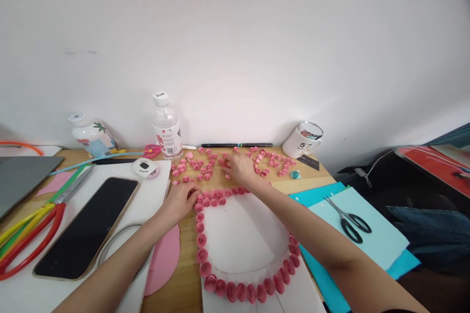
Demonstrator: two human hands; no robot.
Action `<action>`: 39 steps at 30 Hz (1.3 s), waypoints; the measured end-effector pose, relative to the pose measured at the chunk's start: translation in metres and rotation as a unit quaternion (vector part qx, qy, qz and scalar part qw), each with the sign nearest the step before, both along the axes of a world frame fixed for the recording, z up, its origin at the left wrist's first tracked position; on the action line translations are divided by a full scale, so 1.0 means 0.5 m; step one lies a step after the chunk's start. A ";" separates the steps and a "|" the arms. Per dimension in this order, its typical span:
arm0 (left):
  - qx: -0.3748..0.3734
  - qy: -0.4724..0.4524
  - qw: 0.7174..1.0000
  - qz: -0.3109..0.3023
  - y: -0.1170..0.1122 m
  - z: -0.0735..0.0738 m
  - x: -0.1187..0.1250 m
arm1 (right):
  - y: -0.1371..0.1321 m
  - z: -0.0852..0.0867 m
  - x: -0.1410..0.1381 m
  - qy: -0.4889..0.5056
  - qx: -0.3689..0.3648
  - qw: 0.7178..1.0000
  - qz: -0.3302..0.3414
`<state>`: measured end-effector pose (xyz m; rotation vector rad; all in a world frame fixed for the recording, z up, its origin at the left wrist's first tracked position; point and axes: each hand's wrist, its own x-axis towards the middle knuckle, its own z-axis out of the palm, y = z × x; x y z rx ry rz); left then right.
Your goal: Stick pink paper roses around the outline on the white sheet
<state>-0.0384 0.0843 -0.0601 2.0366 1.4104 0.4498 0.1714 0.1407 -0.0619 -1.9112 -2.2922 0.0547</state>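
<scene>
A white sheet (238, 234) lies in front of me, ringed by a border of pink rolled paper roses (235, 292). My left hand (179, 201) rests at the sheet's upper left corner, fingers curled and touching the roses of the top row. My right hand (238, 166) reaches further back into a scatter of several loose pink roses (271, 160), its fingers bent down among them. Whether either hand holds a rose is hidden by the fingers.
A phone (88, 225) lies on white paper at left, beside coloured tubes (33, 234). A water bottle (167, 127), a jar (91, 137), a black pen (238, 145) and a mug (306, 139) stand along the wall. Scissors (348, 220) lie on blue paper (367, 234) at right. A pink disc (165, 259) lies near my left forearm.
</scene>
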 end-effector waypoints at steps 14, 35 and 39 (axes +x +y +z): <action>-0.014 0.007 1.000 0.007 0.002 0.003 0.006 | -0.210 -0.012 0.043 0.199 0.153 0.943 0.221; 0.008 0.012 1.000 0.001 0.001 0.003 0.004 | -0.223 -0.069 0.044 0.166 0.169 0.953 0.187; 0.015 0.016 1.000 0.003 0.001 0.003 0.004 | -0.222 -0.065 0.041 0.147 0.185 0.952 0.196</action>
